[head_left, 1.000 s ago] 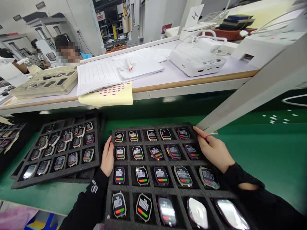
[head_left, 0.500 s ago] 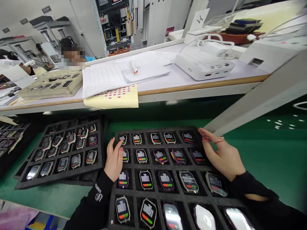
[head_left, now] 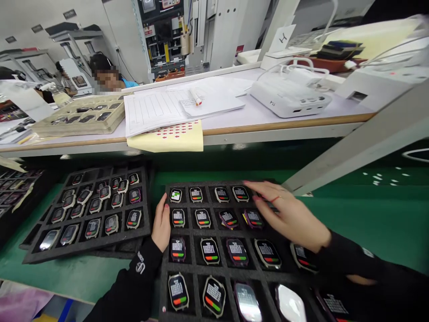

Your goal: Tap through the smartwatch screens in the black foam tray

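Observation:
A black foam tray [head_left: 192, 241] holds several smartwatch faces in square compartments, most showing white text with red and green buttons. The top-left watch [head_left: 176, 195] shows a green and white screen instead. Along the tray's left edge rests my left hand [head_left: 161, 227], fingers stretched upward beside that watch and holding nothing. My right hand [head_left: 290, 219] reaches over the upper right compartments with its fingers extended left, near the second-row watch [head_left: 254, 218] and the top-row watch [head_left: 240, 193]. It hides the rightmost watches of the two upper rows.
Another foam tray [head_left: 83, 248] of watches lies on the green mat [head_left: 368, 232] to the left. Above runs a shelf with papers [head_left: 152, 112], a marker [head_left: 196, 97], a white charging hub [head_left: 290, 100] and a beige parts tray [head_left: 83, 127]. A slanted post [head_left: 355, 134] stands right. People sit beyond.
My right hand has moved left from the tray's right edge over its upper compartments. My left fingers have drawn back from the top-left watch, whose screen has turned from text to green and white.

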### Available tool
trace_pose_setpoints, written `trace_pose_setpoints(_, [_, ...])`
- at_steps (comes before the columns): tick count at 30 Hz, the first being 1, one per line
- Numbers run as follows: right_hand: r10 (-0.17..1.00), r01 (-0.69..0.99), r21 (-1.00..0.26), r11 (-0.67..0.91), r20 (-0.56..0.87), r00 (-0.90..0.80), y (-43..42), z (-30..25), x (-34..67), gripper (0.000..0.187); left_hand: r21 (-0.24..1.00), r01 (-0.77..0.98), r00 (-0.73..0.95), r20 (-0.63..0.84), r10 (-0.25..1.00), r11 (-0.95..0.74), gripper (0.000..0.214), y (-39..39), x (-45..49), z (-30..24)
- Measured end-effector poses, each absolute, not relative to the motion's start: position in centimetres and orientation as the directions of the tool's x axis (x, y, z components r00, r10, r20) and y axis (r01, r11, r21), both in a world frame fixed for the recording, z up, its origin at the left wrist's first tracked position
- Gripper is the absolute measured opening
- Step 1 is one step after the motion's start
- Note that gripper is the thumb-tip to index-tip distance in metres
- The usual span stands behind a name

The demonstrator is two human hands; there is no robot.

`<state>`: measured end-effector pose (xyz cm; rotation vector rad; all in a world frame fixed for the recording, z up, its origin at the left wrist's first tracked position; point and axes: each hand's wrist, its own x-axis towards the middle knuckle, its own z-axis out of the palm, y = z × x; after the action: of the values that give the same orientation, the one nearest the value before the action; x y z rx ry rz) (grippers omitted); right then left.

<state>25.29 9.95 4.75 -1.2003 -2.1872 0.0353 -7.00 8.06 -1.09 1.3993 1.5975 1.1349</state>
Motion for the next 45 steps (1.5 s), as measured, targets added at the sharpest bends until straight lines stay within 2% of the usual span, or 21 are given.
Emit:
trace_pose_setpoints(4, [0.718,0.628,-0.349,0.696,0.329,-0.613,10.3,5.5,21.0,0.051,0.965,0.244,-0.197,-0.051,0.979,0.099,0.053,8.4,-7.0,-1.6])
trace_pose_setpoints(6, [0.682,0.583,-0.365,0.726,0.268,-0.680,10.6,5.0,19.2,0.061,0.970,0.214,-0.196,-0.075,0.978,0.118,0.053,8.4,-7.0,-1.5])
trace_pose_setpoints(8, [0.661,0.567,-0.359,0.741,0.243,-0.710,11.0,4.3,17.8,0.063,0.971,0.198,-0.189,-0.092,0.978,0.130,0.053,8.4,-7.0,-1.3])
trace_pose_setpoints(13, [0.663,0.599,-0.304,0.741,0.186,-0.725,11.8,3.1,16.4,0.050,0.971,0.197,-0.181,-0.101,0.978,0.136,0.053,8.4,-6.9,-1.0])
trace_pose_setpoints(17, [0.685,0.629,-0.287,0.723,0.179,-0.706,11.7,3.5,17.4,0.046,0.971,0.196,-0.177,-0.105,0.979,0.139,0.053,8.3,-6.8,-0.9])
trace_pose_setpoints(28, [0.764,0.717,-0.266,0.644,0.275,-0.584,11.3,2.9,22.9,0.044,0.973,0.183,-0.189,-0.107,0.976,0.142,0.050,8.2,-6.8,-0.7])
trace_pose_setpoints(45, [0.692,0.659,-0.240,0.713,0.093,-0.716,12.0,3.8,17.0,0.056,0.971,0.204,-0.175,-0.088,0.981,0.123,0.051,8.4,-6.9,-1.0])
